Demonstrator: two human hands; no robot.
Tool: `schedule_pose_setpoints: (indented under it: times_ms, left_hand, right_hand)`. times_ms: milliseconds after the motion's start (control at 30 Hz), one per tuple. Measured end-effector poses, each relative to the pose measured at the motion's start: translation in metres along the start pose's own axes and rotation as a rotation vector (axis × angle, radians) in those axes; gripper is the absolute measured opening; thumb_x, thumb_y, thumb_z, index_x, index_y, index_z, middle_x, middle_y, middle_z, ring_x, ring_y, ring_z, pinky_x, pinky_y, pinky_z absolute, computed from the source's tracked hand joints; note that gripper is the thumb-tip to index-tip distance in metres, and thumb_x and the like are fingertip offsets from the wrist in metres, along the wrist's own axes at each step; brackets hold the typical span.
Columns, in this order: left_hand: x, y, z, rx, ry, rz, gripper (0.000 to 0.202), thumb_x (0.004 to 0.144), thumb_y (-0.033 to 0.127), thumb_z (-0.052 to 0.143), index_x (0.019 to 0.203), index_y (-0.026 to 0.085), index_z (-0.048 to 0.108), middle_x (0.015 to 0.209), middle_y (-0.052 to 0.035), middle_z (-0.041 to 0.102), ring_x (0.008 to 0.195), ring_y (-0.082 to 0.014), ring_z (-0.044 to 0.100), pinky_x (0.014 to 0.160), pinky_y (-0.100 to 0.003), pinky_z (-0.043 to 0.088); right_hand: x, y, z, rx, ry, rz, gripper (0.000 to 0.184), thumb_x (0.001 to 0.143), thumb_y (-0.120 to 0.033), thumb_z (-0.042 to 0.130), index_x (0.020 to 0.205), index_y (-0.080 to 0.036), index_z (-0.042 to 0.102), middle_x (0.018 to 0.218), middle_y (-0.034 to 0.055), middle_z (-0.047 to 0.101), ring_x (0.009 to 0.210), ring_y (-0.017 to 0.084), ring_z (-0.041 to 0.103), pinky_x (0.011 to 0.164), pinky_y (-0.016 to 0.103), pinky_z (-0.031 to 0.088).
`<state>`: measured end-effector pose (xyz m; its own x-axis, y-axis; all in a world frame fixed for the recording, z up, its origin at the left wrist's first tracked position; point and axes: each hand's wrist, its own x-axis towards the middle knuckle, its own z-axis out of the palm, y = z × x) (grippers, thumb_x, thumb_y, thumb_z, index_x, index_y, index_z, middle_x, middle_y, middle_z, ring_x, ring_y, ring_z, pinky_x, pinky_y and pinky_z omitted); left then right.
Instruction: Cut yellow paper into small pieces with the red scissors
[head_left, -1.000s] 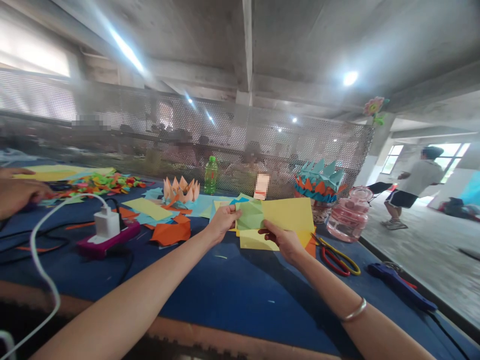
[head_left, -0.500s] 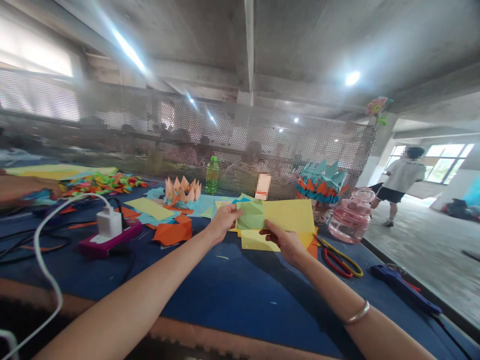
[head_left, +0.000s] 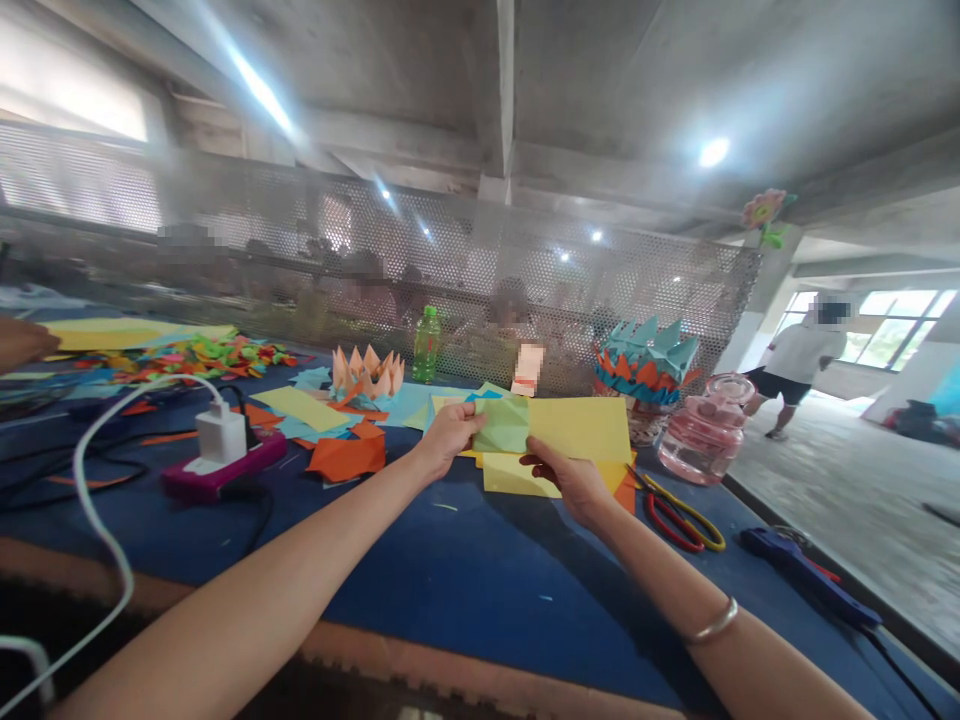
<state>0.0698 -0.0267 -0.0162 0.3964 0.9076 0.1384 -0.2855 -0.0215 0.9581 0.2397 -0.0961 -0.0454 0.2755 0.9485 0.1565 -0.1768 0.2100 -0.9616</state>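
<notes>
My left hand (head_left: 448, 440) pinches the left edge of a small light green paper piece (head_left: 502, 424). At the piece's lower right corner, the thumb and fingers of my right hand (head_left: 568, 478) are closed on it. Behind and to the right is a larger yellow sheet (head_left: 585, 422); whether my fingers hold that too is unclear. Beneath my hands lies another pale yellow sheet (head_left: 516, 474), with orange paper (head_left: 626, 492) at its right. Scissors with red and yellow handles (head_left: 684, 520) lie just right of my right hand.
On the blue tabletop (head_left: 442, 590) stand a peach folded-paper ring (head_left: 367, 376), a green bottle (head_left: 427, 345), a pink glass jar (head_left: 701, 440) and a blue-orange paper stack (head_left: 646, 365). A purple power strip (head_left: 225, 470) and a blue-handled tool (head_left: 810, 578) flank my arms. Another person's hand (head_left: 26, 343) shows far left.
My hands and the green paper stay almost in place. The other person's hand at far left has moved up and left, and the walking person has shifted slightly.
</notes>
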Motion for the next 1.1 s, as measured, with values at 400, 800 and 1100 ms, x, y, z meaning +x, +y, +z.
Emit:
schedule_pose_setpoints:
  times_ms: [400,800,1100]
  left_hand:
    - [-0.0021,0.0019,0.0024,0.042,0.010,-0.030,0.009,0.081,0.012,0.061,0.086,0.011,0.069,0.072,-0.0051,0.073,0.057,-0.0136,0.066,0.061,-0.024,0.051]
    - [-0.0019,0.0001,0.0024,0.024,-0.009,-0.026,0.011,0.084,0.013,0.058,0.087,0.012,0.068,0.071,-0.0047,0.073,0.054,-0.0115,0.065,0.057,-0.021,0.050]
    - [-0.0025,-0.0001,0.0023,0.039,-0.006,-0.028,0.013,0.083,0.021,0.062,0.089,0.012,0.069,0.070,-0.0051,0.072,0.056,-0.0137,0.065,0.060,-0.025,0.051]
  right_hand:
    - [0.0021,-0.0006,0.0010,-0.023,0.055,0.017,0.031,0.059,-0.035,0.081,0.080,-0.016,0.069,0.076,0.0026,0.070,0.062,0.015,0.066,0.055,0.025,0.049]
    - [0.0030,0.0030,-0.0020,-0.131,0.061,-0.013,0.032,0.058,-0.041,0.080,0.075,-0.015,0.070,0.071,0.0042,0.071,0.064,0.016,0.064,0.059,0.026,0.048]
    - [-0.0016,-0.0006,-0.0004,-0.185,0.074,-0.024,0.026,0.060,-0.040,0.078,0.071,-0.017,0.070,0.069,0.0047,0.070,0.065,0.017,0.064,0.062,0.028,0.049]
